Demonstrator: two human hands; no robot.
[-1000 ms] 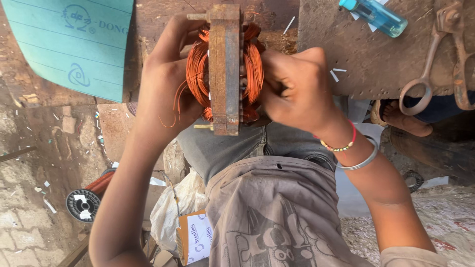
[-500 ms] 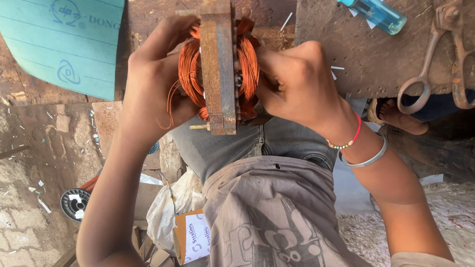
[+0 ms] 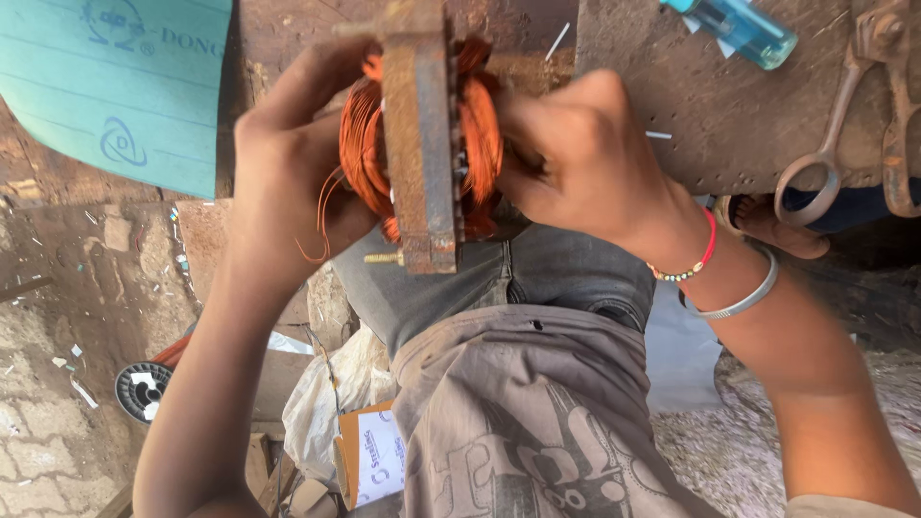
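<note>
Head view: both hands hold a rusty motor stator [image 3: 419, 144], a stack of iron plates seen edge-on, with orange copper windings [image 3: 365, 144] bulging out on either side of it. The left hand [image 3: 288, 182] cups the windings left of the stator, its fingers curled shut around the coil and the core's edge. The right hand [image 3: 585, 163] presses in from the right of the stator, fingers bunched tight against the coil there; what exactly the fingertips pinch is hidden behind the knuckles. A loose strand of copper wire [image 3: 317, 240] trails down just left of the stator's lower end, and a small brass bolt [image 3: 384, 258] sticks out at its base. The stator is held above the person's lap, against the edge of a worn table [image 3: 691, 125].

Judging by the grip, the coil is being worked or tucked into the core; the next move likely calls for steady pressure from both sides without nicking the wire.

Right of the stator lie a blue lighter [image 3: 739, 29] and a ring spanner [image 3: 825, 163]; left of it, a teal sheet [image 3: 115, 86].
</note>
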